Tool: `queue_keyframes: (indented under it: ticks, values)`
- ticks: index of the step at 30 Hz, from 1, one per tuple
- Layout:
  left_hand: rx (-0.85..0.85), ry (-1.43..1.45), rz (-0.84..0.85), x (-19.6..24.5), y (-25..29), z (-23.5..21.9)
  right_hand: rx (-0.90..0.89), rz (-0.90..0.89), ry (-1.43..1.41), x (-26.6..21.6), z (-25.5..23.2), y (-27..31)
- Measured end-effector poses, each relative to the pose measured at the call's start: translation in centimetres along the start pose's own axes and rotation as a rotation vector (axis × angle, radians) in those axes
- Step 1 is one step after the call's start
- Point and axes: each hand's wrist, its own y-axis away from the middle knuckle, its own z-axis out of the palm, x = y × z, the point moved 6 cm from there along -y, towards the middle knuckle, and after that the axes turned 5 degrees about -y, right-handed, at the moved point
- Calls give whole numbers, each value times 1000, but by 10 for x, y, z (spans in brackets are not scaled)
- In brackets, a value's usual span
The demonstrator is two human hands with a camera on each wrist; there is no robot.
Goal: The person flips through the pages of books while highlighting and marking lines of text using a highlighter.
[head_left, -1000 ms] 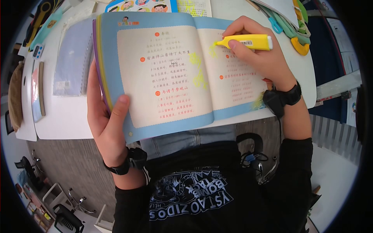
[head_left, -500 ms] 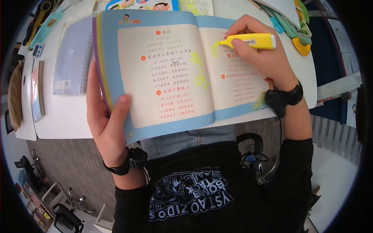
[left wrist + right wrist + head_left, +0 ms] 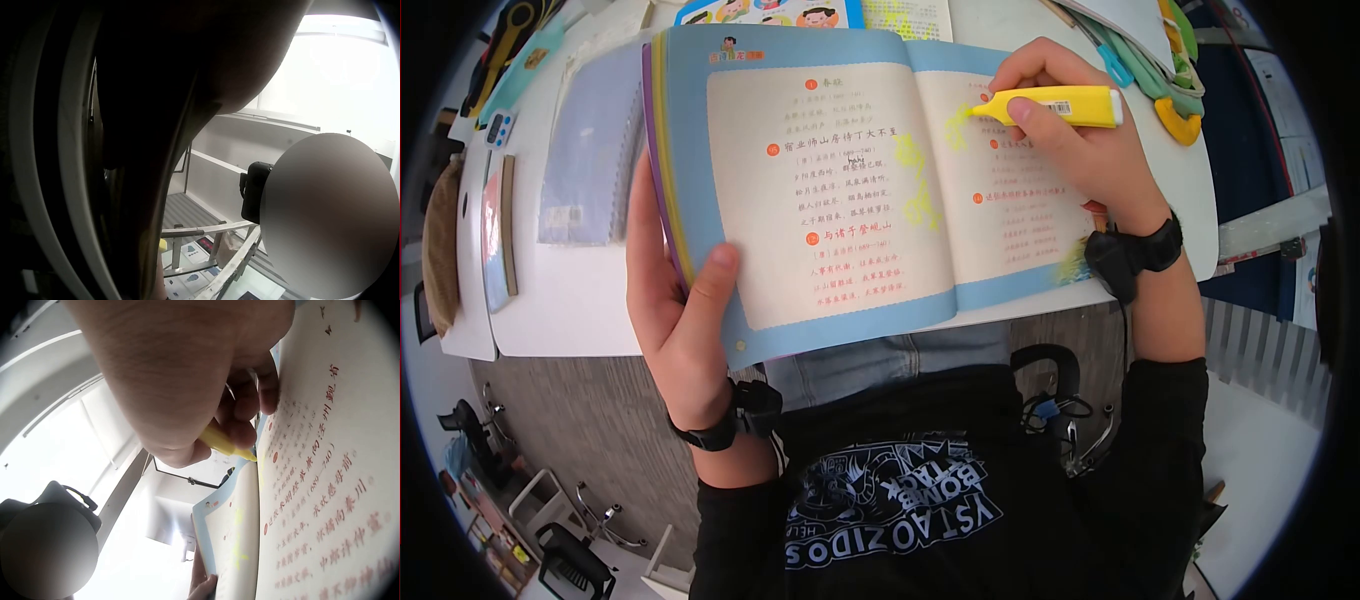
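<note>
An open book point(image 3: 745, 200) with blue borders and printed Chinese text spreads above the white table. My left hand point(image 3: 675, 320) grips its left edge, thumb on the page margin and fingers behind the cover. In my right hand point(image 3: 1090, 155) a yellow highlighter point(image 3: 1080, 108) is pinched, its white end pointing right. The highlighter's tip meets the right page near the spine, beside yellow scribbles point(image 3: 953, 130). More yellow scribbles point(image 3: 918, 205) mark the left page. In the right wrist view the highlighter point(image 3: 219, 440) shows under curled fingers; the left wrist view is mostly dark.
Left of the book lie a spiral notebook point(image 3: 585, 150), a small white timer point(image 3: 497, 130) and black-handled scissors point(image 3: 505, 35). Behind it are a cartoon-printed blue board point(image 3: 780, 12) and a marked page point(image 3: 908, 18). A green and yellow pouch point(image 3: 1175, 118) lies at the right.
The highlighter tip has shifted slightly right, away from the spine. The book and both hands sit a touch further right. Both grips are the same.
</note>
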Motion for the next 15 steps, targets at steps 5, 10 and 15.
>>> queue_keyframes:
  ticks: [5,10,15]
  values:
    - [-14,31,-35,2,0,2,-5,4,30,1,-2,0]
    - [6,30,-17,3,1,4,-24,25,48,1,0,-1]
    - [-27,28,-32,6,0,4,-11,30,-33,1,0,-1]
